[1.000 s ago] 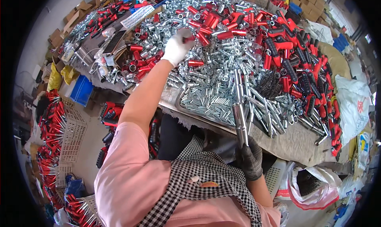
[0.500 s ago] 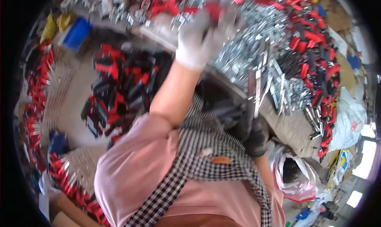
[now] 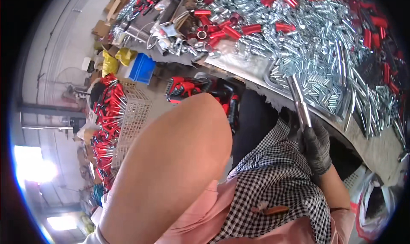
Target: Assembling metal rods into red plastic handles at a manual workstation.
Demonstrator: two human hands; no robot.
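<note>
Silver, cylindrical metal tube (image 3: 300,104) is being gripped by the black-gloved right hand (image 3: 316,148) beside the brown-grey table (image 3: 380,163) of silver metal fittings (image 3: 307,35); the left hand, a second ago over them, is being drawn from view, grip untellable, reaching seemingly being paused.

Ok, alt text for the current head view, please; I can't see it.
A dark-gloved right hand holds a shiny metal tube by a workbench heaped with silver metal parts and red cylinders. The bent left arm looms in the foreground, the left hand out of frame beyond a white cuff.
</note>
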